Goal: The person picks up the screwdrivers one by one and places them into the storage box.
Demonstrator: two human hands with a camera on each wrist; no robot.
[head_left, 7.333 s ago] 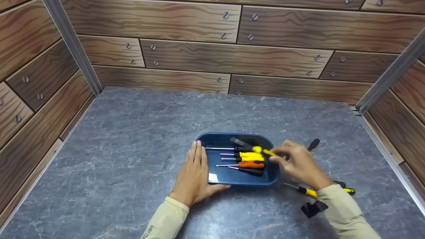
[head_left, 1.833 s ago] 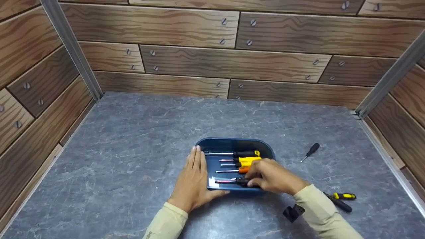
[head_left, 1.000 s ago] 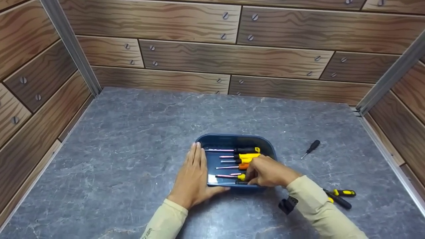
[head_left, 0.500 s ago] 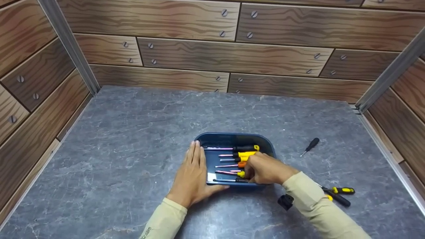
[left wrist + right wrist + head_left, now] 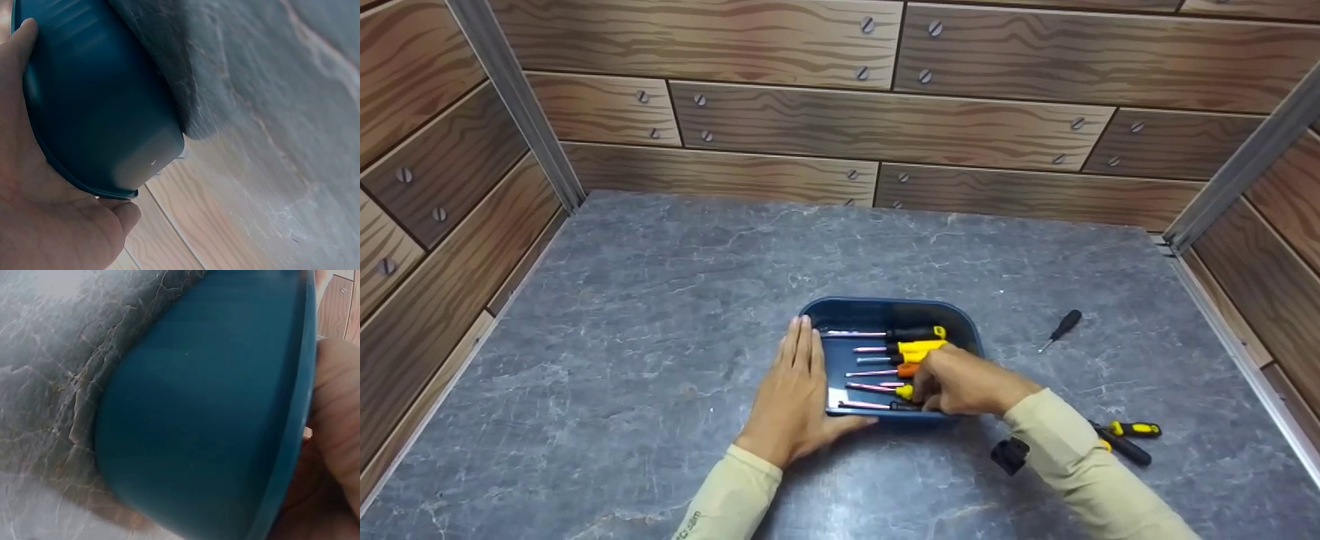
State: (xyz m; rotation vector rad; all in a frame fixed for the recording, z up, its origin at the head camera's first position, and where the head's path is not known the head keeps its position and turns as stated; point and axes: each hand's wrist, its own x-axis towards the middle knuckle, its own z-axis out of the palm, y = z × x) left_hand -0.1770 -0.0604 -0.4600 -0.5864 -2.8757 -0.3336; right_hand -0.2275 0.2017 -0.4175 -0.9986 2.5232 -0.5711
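A blue tray (image 5: 885, 301) holds several screwdrivers lying side by side, shafts pointing left. My left hand (image 5: 787, 397) rests straight-fingered along the tray's left end, its thumb along the front rim. In the left wrist view that hand (image 5: 50, 208) lies against the tray's rim (image 5: 90, 101). My right hand (image 5: 964, 382) reaches into the tray's front right with fingers curled, holding a black-handled screwdriver (image 5: 896, 406) by the front wall. It hides most of that handle and part of a yellow-handled screwdriver (image 5: 904, 391). An orange-handled screwdriver (image 5: 907, 370) lies just behind.
A black screwdriver (image 5: 1065, 325) lies on the grey tabletop (image 5: 690, 300) right of the tray. More tools, including a black-and-yellow handle (image 5: 1138, 429) and a black handle (image 5: 1131, 448), lie beside the right sleeve. Wood-patterned walls (image 5: 780, 112) enclose the table.
Since 7.3 seconds ago, more screwdrivers lie in the tray, and the right hand has moved from its right end to its front. Lately the front screwdriver has shifted slightly; the left hand stays put.
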